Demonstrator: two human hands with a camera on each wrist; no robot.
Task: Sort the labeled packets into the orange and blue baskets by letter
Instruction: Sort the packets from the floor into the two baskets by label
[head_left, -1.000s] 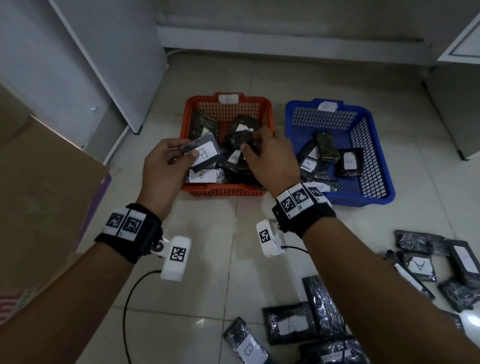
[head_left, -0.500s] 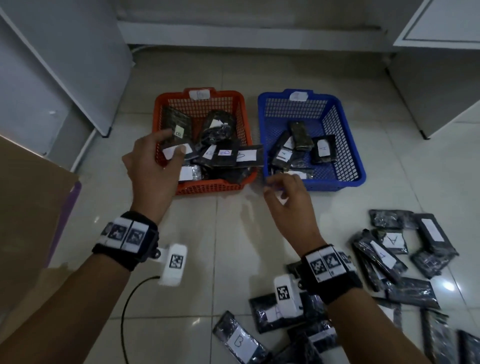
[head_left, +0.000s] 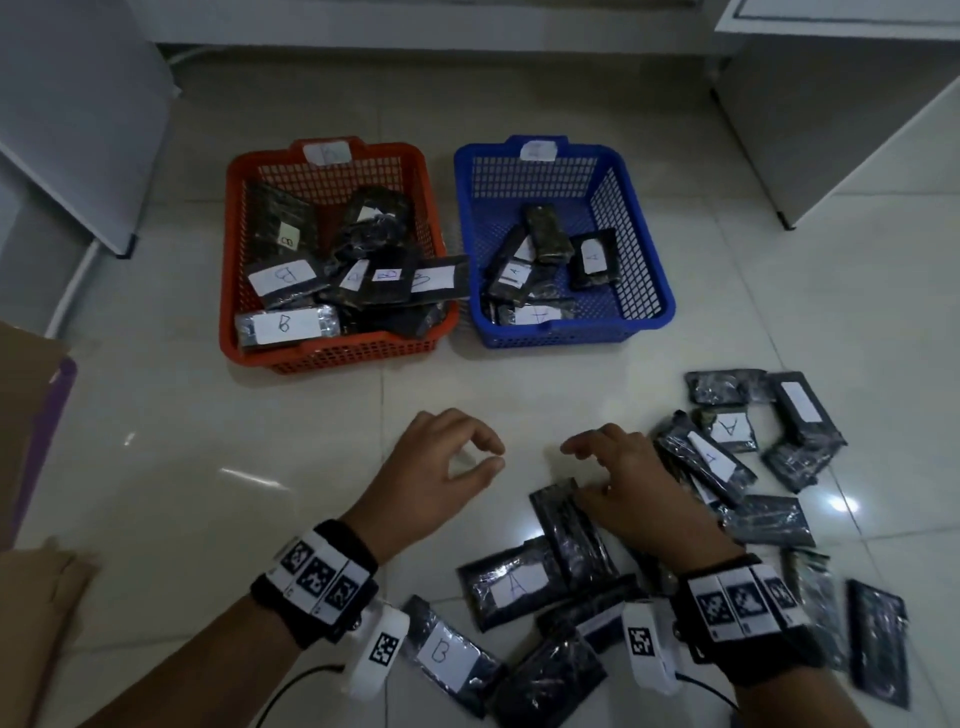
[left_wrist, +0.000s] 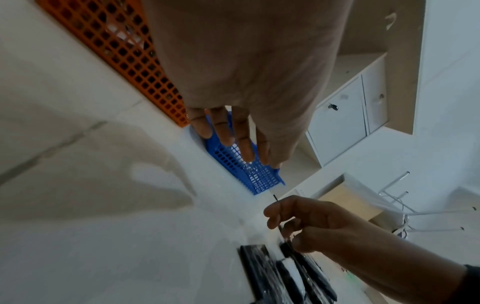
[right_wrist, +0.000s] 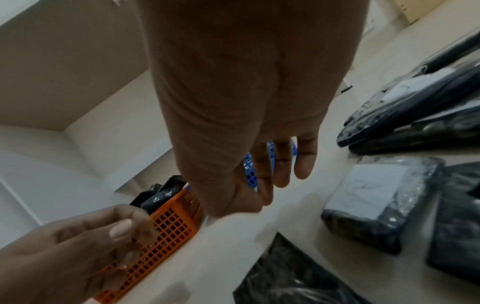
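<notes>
The orange basket (head_left: 228, 260) holds several dark packets labeled B. Beside it on the right, the blue basket (head_left: 660, 260) holds a few packets labeled A. My left hand (head_left: 491, 457) hovers over bare floor in front of the baskets, fingers loosely curled and holding nothing. My right hand (head_left: 576, 470) hangs with relaxed fingers over the loose pile, just above the top end of a dark packet (head_left: 571, 535). An A packet (head_left: 514, 584) and a B packet (head_left: 441, 657) lie near my wrists. In the right wrist view my right hand (right_wrist: 275, 176) holds nothing.
More loose packets (head_left: 727, 457) spread over the tiles to the right. A cardboard sheet (head_left: 31, 415) lies at the left edge. A white cabinet (head_left: 831, 130) stands at the back right and a white panel (head_left: 78, 130) at the back left. A cable (head_left: 291, 691) trails from my left wrist.
My left hand let go of the B packet, which now lies in the orange basket. Both hands drew back from the baskets toward the loose pile on the floor.
</notes>
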